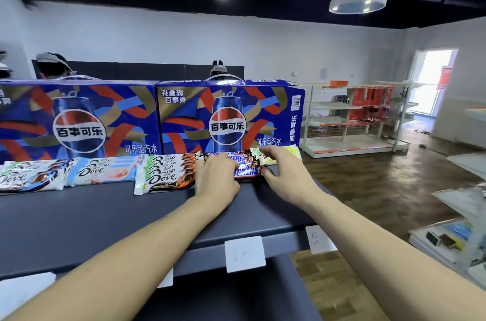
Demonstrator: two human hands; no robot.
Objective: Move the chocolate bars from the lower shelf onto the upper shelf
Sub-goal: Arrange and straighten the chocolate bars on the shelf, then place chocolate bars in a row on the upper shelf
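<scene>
left hand (pixel 214 176): palm down, fingers forward | right hand (pixel 282 170): fingers curled, gripping

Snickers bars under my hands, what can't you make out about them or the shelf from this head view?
- Snickers bars: their count; left hand and right hand cover much of the stack.
- Pale green packet: its brand, hidden behind the right hand.
- Leftmost Dove bars: cut off by the left edge.
- Price tag: faint writing, too blurred to read surely.
- Lower shelf: hidden below the upper shelf.
</scene>
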